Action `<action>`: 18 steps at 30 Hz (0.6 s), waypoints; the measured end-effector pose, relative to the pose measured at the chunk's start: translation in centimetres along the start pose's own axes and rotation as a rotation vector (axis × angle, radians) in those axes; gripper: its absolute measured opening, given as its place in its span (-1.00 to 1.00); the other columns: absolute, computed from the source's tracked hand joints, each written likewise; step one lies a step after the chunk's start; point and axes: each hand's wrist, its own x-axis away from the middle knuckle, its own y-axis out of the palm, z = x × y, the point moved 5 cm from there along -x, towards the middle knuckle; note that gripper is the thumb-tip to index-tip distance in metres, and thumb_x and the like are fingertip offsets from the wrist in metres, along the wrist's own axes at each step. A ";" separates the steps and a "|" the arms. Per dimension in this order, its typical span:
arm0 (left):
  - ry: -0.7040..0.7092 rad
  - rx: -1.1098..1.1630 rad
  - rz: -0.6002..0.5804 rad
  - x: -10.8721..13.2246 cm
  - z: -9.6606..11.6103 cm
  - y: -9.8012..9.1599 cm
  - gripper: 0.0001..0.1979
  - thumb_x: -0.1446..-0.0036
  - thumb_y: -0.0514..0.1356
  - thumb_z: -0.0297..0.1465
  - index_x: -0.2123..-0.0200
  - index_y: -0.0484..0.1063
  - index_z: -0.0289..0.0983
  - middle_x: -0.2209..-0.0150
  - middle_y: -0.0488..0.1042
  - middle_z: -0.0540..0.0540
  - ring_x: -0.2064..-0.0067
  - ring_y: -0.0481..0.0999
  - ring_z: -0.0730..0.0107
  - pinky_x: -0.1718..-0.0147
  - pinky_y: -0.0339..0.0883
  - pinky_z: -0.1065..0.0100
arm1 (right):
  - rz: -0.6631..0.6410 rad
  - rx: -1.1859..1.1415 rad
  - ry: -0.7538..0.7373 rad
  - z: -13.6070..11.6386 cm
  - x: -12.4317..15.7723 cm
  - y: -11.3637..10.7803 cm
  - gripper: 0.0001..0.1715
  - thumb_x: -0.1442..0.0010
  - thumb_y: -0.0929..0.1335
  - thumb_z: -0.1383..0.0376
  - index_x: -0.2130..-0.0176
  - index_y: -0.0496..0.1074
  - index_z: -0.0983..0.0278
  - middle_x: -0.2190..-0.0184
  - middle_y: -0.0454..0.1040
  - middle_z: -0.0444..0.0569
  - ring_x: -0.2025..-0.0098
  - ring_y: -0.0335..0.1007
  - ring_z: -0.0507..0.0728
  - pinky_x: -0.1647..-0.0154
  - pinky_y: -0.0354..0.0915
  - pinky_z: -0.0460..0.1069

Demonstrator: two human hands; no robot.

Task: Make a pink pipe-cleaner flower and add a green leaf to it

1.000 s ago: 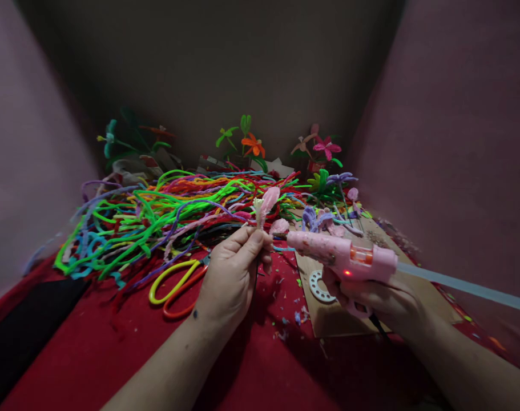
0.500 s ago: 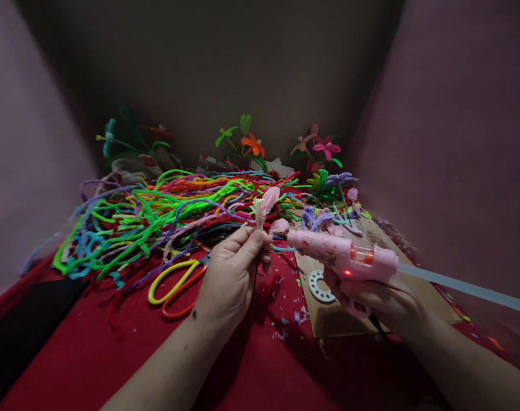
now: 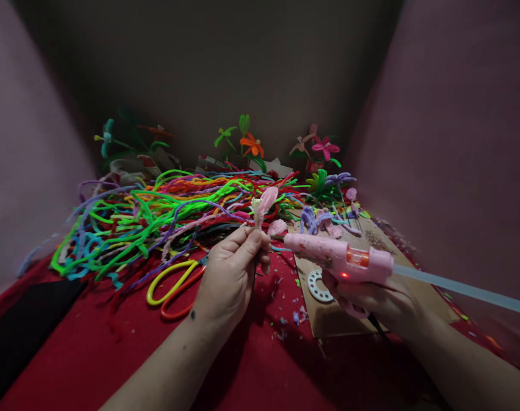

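Between the thumb and fingers of my left hand (image 3: 236, 265) is a pipe-cleaner flower (image 3: 267, 201), with a pink petal and a pale yellow-green centre pointing up. My right hand (image 3: 379, 299) is wrapped round the grip of a pink glue gun (image 3: 323, 249). Its red light glows, and a long clear glue stick (image 3: 460, 286) sticks out of the back. The nozzle points left, close to the flower's base beside my left fingertips; whether it touches is hard to see. A loose pink petal (image 3: 278, 227) shows just behind the nozzle.
Scissors (image 3: 176, 285) with yellow and orange handles lie left of my left hand. Behind spreads a heap of coloured pipe cleaners (image 3: 157, 211). A brown board (image 3: 341, 322) with a white ring (image 3: 320, 286) lies under the glue gun. Finished flowers (image 3: 252, 144) stand along the back.
The glue gun has shifted very slightly left and down with my right hand, its nozzle staying by the flower's base. My left hand keeps the same pinch.
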 end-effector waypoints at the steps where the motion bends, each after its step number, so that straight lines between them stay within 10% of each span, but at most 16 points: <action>1: -0.001 -0.001 0.001 0.0 0.0 0.0 -0.87 -0.03 0.21 -0.42 0.51 0.44 -0.36 0.52 0.36 0.00 0.53 0.29 0.58 0.54 0.19 0.52 | 0.004 -0.003 -0.005 0.0 0.0 0.0 -0.73 -0.07 0.31 0.16 0.53 0.29 0.28 0.60 0.18 -0.12 0.57 0.04 0.00 0.60 0.03 -0.08; 9: 0.003 0.017 0.010 -0.1 0.1 -0.2 -0.89 -0.03 0.21 -0.42 0.49 0.43 -0.35 0.51 0.37 0.00 0.53 0.31 0.58 0.54 0.21 0.53 | 0.062 0.041 -0.102 -1.2 -0.1 -1.4 -0.75 -0.09 0.31 0.18 0.24 0.45 0.24 0.53 0.32 -0.08 0.59 0.12 -0.01 0.66 0.06 -0.11; 18: 0.004 0.007 0.022 -0.2 0.1 0.2 -0.88 0.08 0.28 -0.40 0.52 0.46 -0.35 0.53 0.37 0.01 0.55 0.31 0.57 0.58 0.20 0.53 | 0.436 0.694 -0.079 3.0 2.6 -9.9 -0.67 -0.06 0.32 0.20 0.15 0.46 0.23 0.32 0.48 -0.04 0.30 0.39 0.16 0.33 0.29 -0.04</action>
